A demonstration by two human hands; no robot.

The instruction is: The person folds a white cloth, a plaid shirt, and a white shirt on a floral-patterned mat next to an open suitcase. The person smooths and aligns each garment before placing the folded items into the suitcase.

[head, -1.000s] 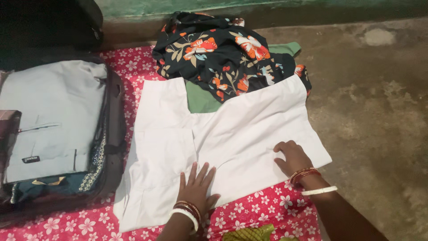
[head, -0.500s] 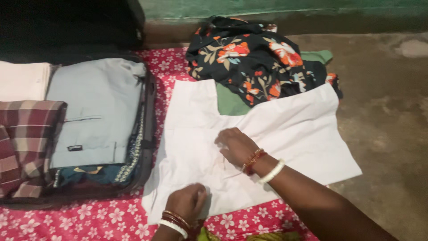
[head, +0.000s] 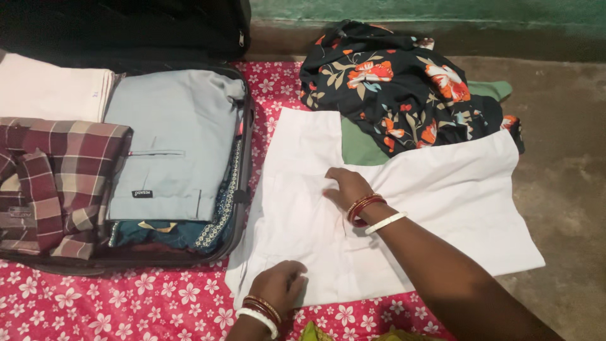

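Since the earlier frame the view has shifted toward the left, so more of the open suitcase (head: 243, 189) shows, and the right hand (head: 346, 186) has moved only a little higher on the white garment (head: 435, 202). The white garment lies flat on the red floral sheet (head: 126, 303), in the middle of the view, just beside the suitcase at its 9 o'clock side. The right hand rests palm down on the cloth, fingers loosely together and pointing to 9 o'clock, pressing the fabric and not pinching it. The left hand (head: 281, 284) is at 6 o'clock from it, at the lower edge of the garment, with the fingers curled onto the cloth; I cannot tell if it grips the hem. At 12 o'clock from the right hand a dark flowered cloth (head: 404, 88) lies in a heap over the top edge of the white garment, with a green cloth (head: 360, 148) under it. Inside the suitcase there are pale grey trousers (head: 170, 145), a checked shirt (head: 63, 177) and a folded cream cloth (head: 50, 88).
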